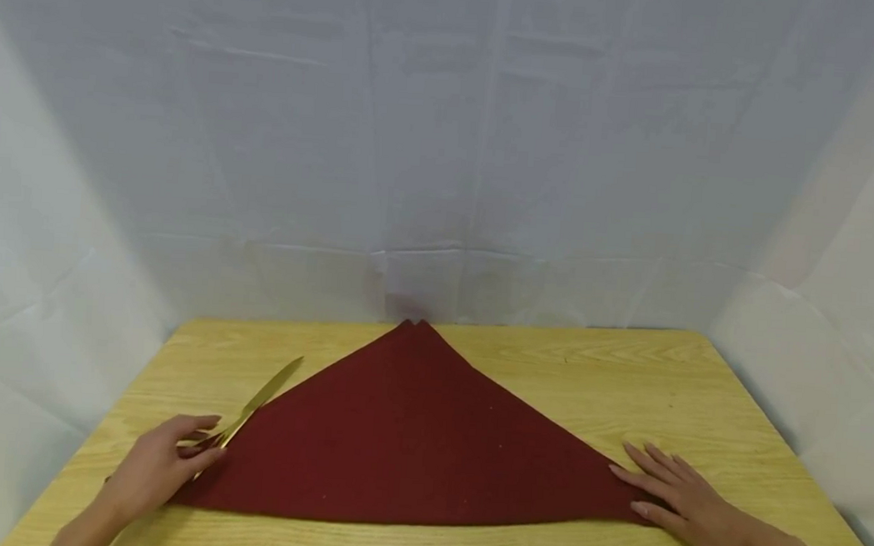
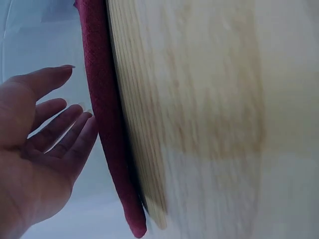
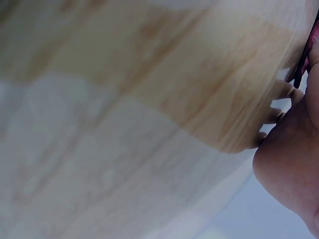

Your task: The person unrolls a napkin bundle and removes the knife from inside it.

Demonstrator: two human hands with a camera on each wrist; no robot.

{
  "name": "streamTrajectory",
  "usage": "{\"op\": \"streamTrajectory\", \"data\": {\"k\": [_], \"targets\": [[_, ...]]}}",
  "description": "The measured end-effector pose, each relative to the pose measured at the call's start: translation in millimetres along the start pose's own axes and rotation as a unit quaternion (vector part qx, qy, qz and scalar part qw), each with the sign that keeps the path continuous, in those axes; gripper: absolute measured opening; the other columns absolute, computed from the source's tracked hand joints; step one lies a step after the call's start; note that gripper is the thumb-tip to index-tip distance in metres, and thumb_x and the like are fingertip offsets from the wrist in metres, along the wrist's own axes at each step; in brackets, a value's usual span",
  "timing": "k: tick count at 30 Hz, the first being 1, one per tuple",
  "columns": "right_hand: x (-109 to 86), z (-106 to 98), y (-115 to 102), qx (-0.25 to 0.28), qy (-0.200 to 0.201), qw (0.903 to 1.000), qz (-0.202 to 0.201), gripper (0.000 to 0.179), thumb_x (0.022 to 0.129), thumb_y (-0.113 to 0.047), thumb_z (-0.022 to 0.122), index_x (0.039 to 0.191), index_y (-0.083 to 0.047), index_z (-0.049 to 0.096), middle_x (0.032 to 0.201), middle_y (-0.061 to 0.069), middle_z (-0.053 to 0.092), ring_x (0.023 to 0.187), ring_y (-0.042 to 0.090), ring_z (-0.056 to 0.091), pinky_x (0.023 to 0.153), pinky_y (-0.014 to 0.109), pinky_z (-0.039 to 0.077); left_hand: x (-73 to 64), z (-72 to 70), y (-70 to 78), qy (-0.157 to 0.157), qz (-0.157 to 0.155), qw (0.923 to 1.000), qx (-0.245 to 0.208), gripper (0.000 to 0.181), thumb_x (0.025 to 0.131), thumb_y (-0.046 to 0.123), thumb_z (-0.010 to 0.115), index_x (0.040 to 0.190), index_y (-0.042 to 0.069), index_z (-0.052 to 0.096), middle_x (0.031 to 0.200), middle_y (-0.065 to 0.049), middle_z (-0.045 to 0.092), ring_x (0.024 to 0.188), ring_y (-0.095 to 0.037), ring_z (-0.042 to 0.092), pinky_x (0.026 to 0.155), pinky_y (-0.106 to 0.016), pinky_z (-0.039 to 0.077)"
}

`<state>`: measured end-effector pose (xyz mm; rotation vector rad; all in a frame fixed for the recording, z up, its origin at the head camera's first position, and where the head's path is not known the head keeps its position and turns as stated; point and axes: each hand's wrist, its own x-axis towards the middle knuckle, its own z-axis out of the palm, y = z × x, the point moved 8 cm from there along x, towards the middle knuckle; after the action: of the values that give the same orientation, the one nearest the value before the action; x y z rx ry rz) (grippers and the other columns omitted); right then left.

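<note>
A dark red cloth napkin [image 1: 397, 438], folded into a wide triangle, lies on the wooden table with its peak pointing away from me. At its left corner is my left hand [image 1: 158, 461], thumb and fingers parted. A gold table knife [image 1: 268, 388] slants along the napkin's left edge, its lower end partly hidden among those fingers. In the left wrist view, the left hand [image 2: 45, 134] shows loosely extended fingers beside the rolled-looking cloth edge [image 2: 107, 99], and no knife shows there. My right hand [image 1: 693, 502] rests with straight, spread fingers on the napkin's right corner.
The light wooden table [image 1: 589, 366] ends at a pale hanging sheet [image 1: 444, 156] behind it. White sheets also stand along the left and right sides. The napkin's peak reaches the table's back edge.
</note>
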<state>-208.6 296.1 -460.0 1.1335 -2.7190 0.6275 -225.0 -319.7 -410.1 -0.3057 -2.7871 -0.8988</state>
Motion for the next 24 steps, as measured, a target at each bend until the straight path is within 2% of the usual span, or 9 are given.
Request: {"op": "streamTrajectory", "data": {"k": [6,12,21,24], "targets": [[0.5,-0.8,-0.5,0.01,-0.003,0.9999,0.002,0.05,0.096,-0.01,0.057,0.144,-0.016,0.046,0.149,0.021,0.032,0.143,0.01,0.006,0.105,0.011,-0.005,5.2,4.0,-4.7,-0.008,-0.016,0.9997,-0.018,0.048,0.082,0.015,0.077,0.12,-0.009,0.06,0.113,-0.025,0.061,0.091,-0.034,0.066,0.066,-0.023,0.055],[0.5,-1.6,-1.8,0.009,-0.006,0.9999,0.005,0.05,0.096,-0.012,0.057,0.144,-0.016,0.046,0.149,0.021,0.033,0.143,0.007,0.004,0.105,0.011,-0.006,7.0,7.2,-6.8,-0.02,-0.024,0.9992,-0.025,0.048,0.079,0.008,0.078,0.119,-0.011,0.059,0.109,-0.025,0.062,0.089,-0.033,0.066,0.066,-0.024,0.054],[1.2,-1.8,-2.0,0.009,-0.005,0.9999,0.003,0.049,0.096,-0.011,0.057,0.144,-0.016,0.046,0.149,0.021,0.033,0.143,0.006,0.003,0.105,0.011,-0.006,9.1,8.9,-9.0,-0.031,-0.013,0.9994,0.011,0.035,0.076,-0.005,0.075,0.11,-0.009,0.064,0.099,-0.016,0.065,0.082,-0.026,0.067,0.065,-0.024,0.054],[0.6,-2.2,-2.5,0.013,-0.005,0.9999,0.003,0.049,0.096,-0.011,0.057,0.144,-0.016,0.046,0.148,0.022,0.033,0.142,0.006,0.003,0.105,0.011,-0.006,10.0,9.5,-10.2,-0.043,-0.023,0.9985,0.025,0.034,0.077,-0.003,0.074,0.109,-0.008,0.065,0.099,-0.014,0.065,0.084,-0.027,0.066,0.064,-0.025,0.053]]}}
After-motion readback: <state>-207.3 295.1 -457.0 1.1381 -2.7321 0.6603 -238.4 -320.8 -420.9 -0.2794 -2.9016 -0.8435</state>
